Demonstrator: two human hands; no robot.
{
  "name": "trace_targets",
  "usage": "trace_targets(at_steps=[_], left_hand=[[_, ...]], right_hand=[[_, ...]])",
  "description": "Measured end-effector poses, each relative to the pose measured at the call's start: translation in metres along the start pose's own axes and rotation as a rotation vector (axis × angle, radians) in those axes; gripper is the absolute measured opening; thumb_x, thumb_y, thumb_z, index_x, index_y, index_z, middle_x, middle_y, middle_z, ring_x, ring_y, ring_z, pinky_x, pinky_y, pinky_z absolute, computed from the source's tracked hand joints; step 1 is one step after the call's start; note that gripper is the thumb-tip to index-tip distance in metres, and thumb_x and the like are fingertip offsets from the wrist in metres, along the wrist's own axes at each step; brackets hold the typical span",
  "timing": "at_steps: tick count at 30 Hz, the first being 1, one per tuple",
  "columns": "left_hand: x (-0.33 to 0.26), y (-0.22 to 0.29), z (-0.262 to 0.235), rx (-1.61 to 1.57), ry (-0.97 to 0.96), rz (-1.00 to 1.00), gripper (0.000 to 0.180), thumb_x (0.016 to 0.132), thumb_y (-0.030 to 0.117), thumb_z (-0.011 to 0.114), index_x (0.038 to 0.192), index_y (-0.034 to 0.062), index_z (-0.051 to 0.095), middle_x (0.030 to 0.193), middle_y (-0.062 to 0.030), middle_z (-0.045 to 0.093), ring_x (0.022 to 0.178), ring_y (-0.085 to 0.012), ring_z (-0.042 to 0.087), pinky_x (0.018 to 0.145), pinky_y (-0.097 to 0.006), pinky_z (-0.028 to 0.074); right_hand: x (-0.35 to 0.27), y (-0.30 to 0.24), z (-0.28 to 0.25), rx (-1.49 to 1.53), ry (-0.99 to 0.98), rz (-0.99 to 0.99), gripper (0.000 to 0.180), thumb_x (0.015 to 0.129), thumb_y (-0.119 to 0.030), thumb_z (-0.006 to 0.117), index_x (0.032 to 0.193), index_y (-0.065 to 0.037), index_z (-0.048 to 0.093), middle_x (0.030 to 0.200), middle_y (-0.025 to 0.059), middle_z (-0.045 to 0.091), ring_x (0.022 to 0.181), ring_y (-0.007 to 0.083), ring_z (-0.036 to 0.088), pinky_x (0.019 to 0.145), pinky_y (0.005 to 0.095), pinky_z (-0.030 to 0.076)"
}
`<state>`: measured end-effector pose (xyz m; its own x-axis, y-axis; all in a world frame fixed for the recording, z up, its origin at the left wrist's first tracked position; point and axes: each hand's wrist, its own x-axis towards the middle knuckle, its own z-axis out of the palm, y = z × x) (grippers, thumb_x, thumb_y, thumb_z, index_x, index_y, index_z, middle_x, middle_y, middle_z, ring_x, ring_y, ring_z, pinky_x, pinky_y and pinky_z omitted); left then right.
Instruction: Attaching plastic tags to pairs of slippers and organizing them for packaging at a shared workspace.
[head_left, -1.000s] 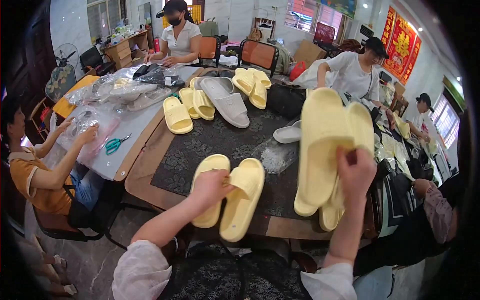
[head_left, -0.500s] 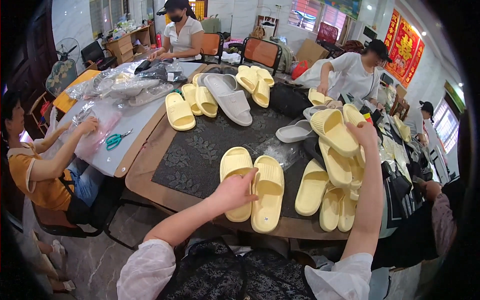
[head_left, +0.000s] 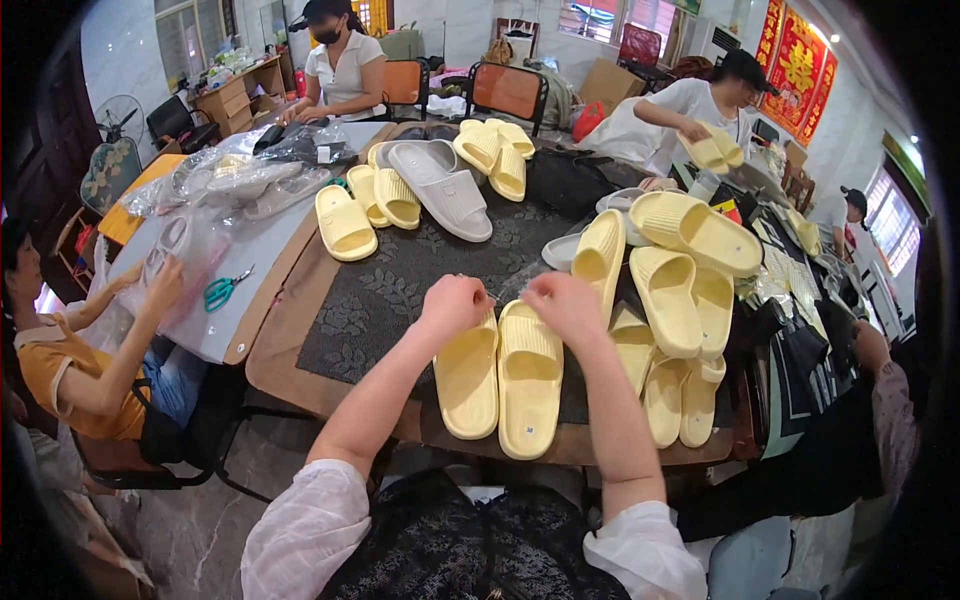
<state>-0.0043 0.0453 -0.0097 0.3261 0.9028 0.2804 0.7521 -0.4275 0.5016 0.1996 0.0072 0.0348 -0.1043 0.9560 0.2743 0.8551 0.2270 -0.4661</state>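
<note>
A pair of pale yellow slide slippers lies side by side in front of me, the left slipper (head_left: 467, 395) and the right slipper (head_left: 530, 390), toes pointing away. My left hand (head_left: 457, 303) is closed at the toe of the left slipper, covering part of its strap. Over the toe end of the right slipper my right hand (head_left: 566, 304) has its fingers pinched. What either hand holds, if anything, is hidden. Beside my right hand, clear crinkled plastic (head_left: 520, 287) partly shows, next to a leaning yellow slipper (head_left: 599, 258).
Yellow slippers (head_left: 665, 300) are piled at right. Grey slides (head_left: 438, 190) and more yellow ones (head_left: 345, 222) lie beyond on the dark patterned mat (head_left: 360, 325). Scissors (head_left: 222, 290) and bagged slippers lie on the left table. Several people work around, one holding yellow slippers (head_left: 712, 148).
My right hand has left the slipper pile and come to the pair's toes. My left hand moved forward from the straps. At the far right a person has lifted yellow slippers.
</note>
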Motion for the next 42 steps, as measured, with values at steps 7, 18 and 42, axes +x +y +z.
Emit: trace_targets(at_steps=[7,18,42], left_hand=[[-0.001,-0.028,0.001,-0.436,-0.361,-0.108,0.033,0.075,0.027,0.074,0.096,0.0027,0.068,0.08,-0.0056,0.068,0.074,-0.0131,0.063,0.071,-0.03,0.051],[-0.012,0.001,0.006,-0.111,-0.279,-0.201,0.031,0.073,0.035,0.073,0.093,0.0111,0.073,0.09,-0.0086,0.072,0.086,-0.0238,0.069,0.079,-0.036,0.054],[-0.006,-0.022,0.033,-0.951,-0.106,-0.141,0.018,0.083,0.017,0.072,0.094,0.0024,0.072,0.08,-0.0004,0.069,0.074,-0.0063,0.06,0.07,-0.024,0.05]], right_hand=[[-0.009,0.016,0.049,0.125,-0.08,0.066,0.032,0.074,-0.034,0.075,0.087,-0.005,0.073,0.09,0.016,0.067,0.088,0.0318,0.066,0.081,0.0407,0.052],[-0.008,-0.001,0.057,-0.06,-0.137,0.155,0.024,0.074,-0.035,0.072,0.084,-0.014,0.076,0.091,0.0134,0.067,0.09,0.0307,0.065,0.082,0.041,0.052],[-0.019,0.013,0.076,0.558,0.063,0.072,0.013,0.084,-0.015,0.068,0.088,-0.002,0.067,0.071,0.0054,0.066,0.062,0.0117,0.06,0.06,0.0274,0.048]])
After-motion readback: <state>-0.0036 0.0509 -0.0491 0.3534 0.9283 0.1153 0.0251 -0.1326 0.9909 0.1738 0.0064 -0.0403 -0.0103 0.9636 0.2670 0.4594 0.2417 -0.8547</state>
